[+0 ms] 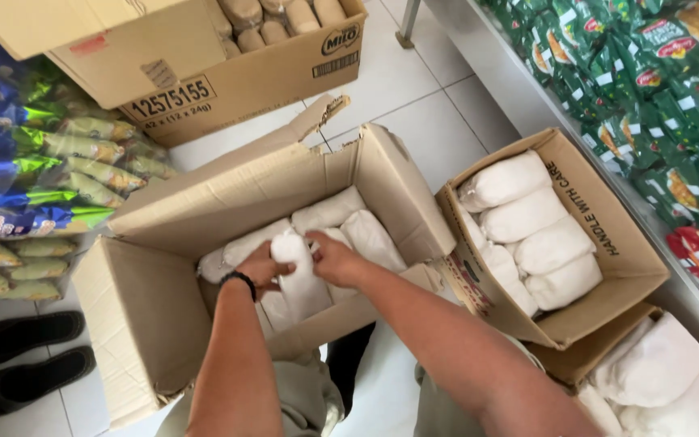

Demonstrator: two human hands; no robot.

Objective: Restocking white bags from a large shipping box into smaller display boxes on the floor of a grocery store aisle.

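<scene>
Both hands down in the open box (147, 324), plain brown cardboard with creased flaps. Left hand (262, 269) and right hand (332, 259) wrapped around one soft white bag (299, 271), fingers curled on either side, mid-box over more bags just like it. Second box (600, 259) off to the right, packed with plump white bags in a row. Further back, a third box (236, 81) with tan rolls poking out the top. Shiny green packets (649, 81) racked along the far right.

matt brown cardboard box (163, 324), creased; soft white plastic bags (301, 279) inside look smooth and slightly glossy; floor tiles (414, 89) are shiny; snack packets (657, 73), upper right, glossy foil.
</scene>
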